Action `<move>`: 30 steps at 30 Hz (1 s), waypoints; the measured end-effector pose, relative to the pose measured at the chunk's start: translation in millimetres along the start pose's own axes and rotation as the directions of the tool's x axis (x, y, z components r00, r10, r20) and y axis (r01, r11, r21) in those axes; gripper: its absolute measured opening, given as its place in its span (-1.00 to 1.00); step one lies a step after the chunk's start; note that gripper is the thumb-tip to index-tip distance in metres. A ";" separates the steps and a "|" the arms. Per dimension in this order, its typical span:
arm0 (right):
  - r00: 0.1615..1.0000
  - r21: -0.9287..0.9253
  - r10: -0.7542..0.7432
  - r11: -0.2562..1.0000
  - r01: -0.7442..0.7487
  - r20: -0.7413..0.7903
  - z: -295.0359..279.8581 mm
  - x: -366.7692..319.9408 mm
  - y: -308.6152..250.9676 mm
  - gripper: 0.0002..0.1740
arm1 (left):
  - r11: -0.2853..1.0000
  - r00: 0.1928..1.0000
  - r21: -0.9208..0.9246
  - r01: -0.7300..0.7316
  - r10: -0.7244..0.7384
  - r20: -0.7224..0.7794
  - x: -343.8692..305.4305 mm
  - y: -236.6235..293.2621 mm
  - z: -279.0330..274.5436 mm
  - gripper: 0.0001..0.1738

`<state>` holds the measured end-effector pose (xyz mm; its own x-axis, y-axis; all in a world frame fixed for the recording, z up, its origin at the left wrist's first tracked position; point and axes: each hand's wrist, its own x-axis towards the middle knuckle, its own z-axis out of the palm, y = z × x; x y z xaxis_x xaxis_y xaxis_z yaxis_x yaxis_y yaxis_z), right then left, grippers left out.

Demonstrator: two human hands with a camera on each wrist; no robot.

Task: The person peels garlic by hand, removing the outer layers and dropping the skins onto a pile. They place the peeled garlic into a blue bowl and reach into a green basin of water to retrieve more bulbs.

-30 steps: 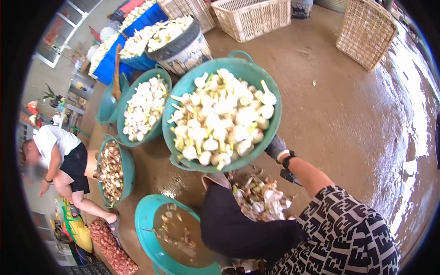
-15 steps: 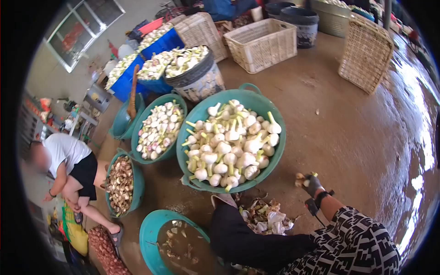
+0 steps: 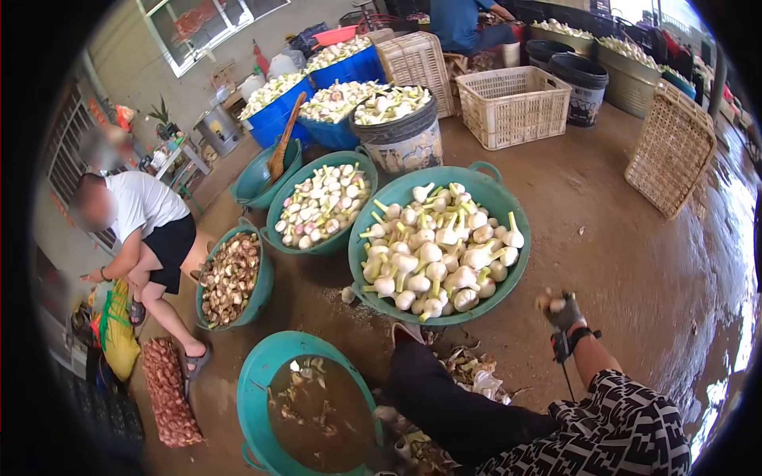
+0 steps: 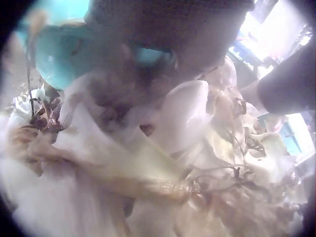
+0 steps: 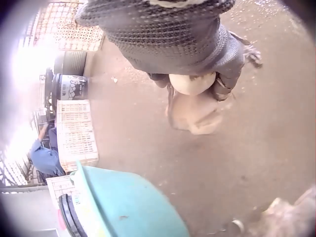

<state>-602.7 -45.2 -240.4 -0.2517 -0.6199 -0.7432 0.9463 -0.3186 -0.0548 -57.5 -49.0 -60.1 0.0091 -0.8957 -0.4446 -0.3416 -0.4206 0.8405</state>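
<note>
My right hand (image 3: 565, 314), in a grey knit glove, is held out over the wet floor to the right of a green tub (image 3: 520, 278) heaped with white garlic bulbs (image 3: 444, 254). In the right wrist view its fingers curl round a garlic bulb (image 5: 192, 84), and loose pale skin (image 5: 197, 116) hangs below. My left hand (image 4: 168, 34), gloved and dark, fills the top of the left wrist view, close over a pile of papery garlic skins (image 4: 148, 173). Its fingertips are blurred among the skins, and I cannot tell whether they hold anything.
A teal basin (image 3: 258, 397) with murky scraps stands by my leg. Beyond are a tub of trimmed garlic (image 3: 321, 202), a tub of brownish pieces (image 3: 230, 278), and a wicker crate (image 3: 512, 111). A seated person (image 3: 151, 214) is at left, near a red net sack (image 3: 168, 393).
My view has tilted up, showing more of the background. The right hand has moved from beside the big tub's rim out to the right, where garlic now shows in its fingers.
</note>
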 end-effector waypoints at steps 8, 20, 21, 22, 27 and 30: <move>0.806 -0.566 -0.440 0.573 0.592 0.397 170.8 -21.6 -0.5 -0.80 | 0.825 0.961 0.520 -0.222 0.276 -0.028 -14.6 -13.2 -10.0 -0.63; 0.370 -0.243 0.673 -0.280 0.929 0.640 327.6 -223.5 335.8 -0.79 | 0.572 0.880 0.740 -0.354 0.471 0.057 -20.9 -31.8 1.0 -0.39; 0.132 -0.067 0.791 -0.115 0.991 0.598 309.8 -220.5 363.5 -0.79 | 0.637 0.838 0.655 -0.407 0.545 -0.008 -25.9 -16.8 -11.6 -0.47; 0.346 -0.060 0.838 -0.355 0.933 0.421 300.1 -226.4 394.7 -0.73 | 0.754 0.863 0.555 -0.353 0.491 -0.118 -23.1 -18.9 -19.7 -0.48; 0.412 0.380 0.905 -0.345 0.858 -0.108 180.7 -200.1 484.5 -0.59 | 0.878 0.831 0.463 -0.120 0.344 -0.438 22.1 -48.3 -95.9 -0.62; 0.380 0.302 0.881 -0.295 0.907 -0.282 140.0 -216.1 481.7 -0.51 | 0.761 0.854 0.637 0.121 0.247 -0.457 63.3 -79.1 -162.6 -0.61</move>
<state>-120.8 -165.1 -12.8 0.7952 -0.3144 -0.5185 -0.5682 -0.6848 -0.4562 122.9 -95.9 -104.4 0.3532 -0.9351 -0.0300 -0.8578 -0.3365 0.3885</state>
